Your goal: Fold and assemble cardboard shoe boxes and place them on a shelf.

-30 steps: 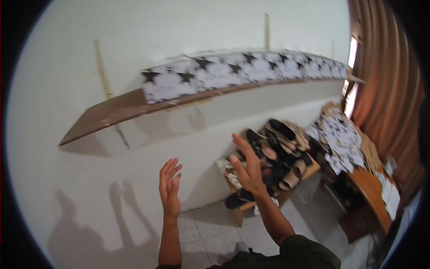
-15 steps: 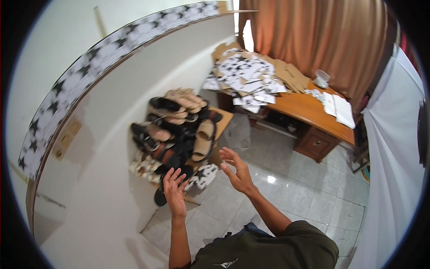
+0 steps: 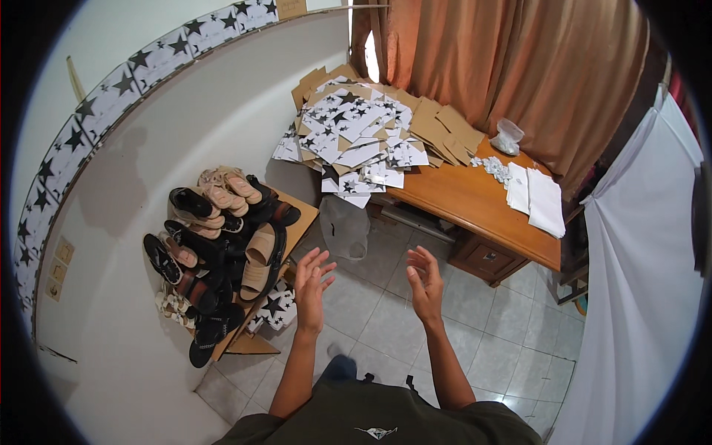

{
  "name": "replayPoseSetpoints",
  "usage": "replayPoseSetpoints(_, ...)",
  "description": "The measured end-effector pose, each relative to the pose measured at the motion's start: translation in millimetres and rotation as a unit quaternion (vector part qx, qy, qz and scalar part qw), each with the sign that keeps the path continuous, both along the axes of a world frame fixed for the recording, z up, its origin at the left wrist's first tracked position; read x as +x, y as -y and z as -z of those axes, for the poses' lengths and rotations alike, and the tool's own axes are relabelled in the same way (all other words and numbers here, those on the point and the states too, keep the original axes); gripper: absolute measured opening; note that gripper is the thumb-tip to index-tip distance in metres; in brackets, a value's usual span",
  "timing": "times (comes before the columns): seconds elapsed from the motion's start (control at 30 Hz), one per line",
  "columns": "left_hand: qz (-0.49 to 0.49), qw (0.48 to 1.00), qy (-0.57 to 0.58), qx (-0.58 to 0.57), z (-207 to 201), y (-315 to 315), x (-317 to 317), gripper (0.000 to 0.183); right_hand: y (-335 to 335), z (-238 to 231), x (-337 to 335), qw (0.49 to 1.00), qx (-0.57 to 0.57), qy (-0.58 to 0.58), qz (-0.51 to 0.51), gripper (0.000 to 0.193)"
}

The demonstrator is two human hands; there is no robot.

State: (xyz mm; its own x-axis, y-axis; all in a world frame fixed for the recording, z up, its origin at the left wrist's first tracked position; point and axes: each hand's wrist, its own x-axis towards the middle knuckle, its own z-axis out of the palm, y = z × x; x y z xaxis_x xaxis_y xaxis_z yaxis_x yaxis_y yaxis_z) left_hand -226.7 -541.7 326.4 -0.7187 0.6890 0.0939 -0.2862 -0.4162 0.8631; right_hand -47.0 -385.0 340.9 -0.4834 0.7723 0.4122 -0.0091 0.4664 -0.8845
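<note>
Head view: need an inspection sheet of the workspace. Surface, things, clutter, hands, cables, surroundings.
Surface: wooden desk, brown top partly covered; small table to its left.
Things: shoes crowded on the small table, near the left hand.
Clutter: loose heap of star-print card and brown card on the desk; clear bag and white stack at its right.
Hands: left hand and right hand raised, apart, fingers loosely curled, holding nothing.
Cables: nothing seen.
Surroundings: brown curtain, white cloth, star-print boxes along the wall.
</note>
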Motion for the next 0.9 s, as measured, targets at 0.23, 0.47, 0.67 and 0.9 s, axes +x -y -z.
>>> replayPoseSetpoints(0.23,0.013,1.000,0.004,0.002,4.0,-117.9,-40.8,0.054,-108.8,-1.9,-48.1,1.000,-0.010,0.012,-0.007,0.049)
replayPoseSetpoints(0.47,0.044,0.999,-0.002,-0.011,-0.6,-221.6,-102.2,0.054,-210.1,-12.8,-112.9,0.999,-0.031,0.012,-0.018,0.049)
replayPoseSetpoints(0.67,0.004,1.000,0.013,-0.019,-2.7,-307.7,-154.8,0.051,-299.3,-12.9,-161.2,0.998,-0.055,0.019,-0.032,0.049)
replayPoseSetpoints(0.9,-0.065,0.996,0.016,-0.058,2.7,-409.1,-197.7,0.048,-426.1,-4.2,-221.6,0.995,-0.058,0.016,-0.078,0.050)
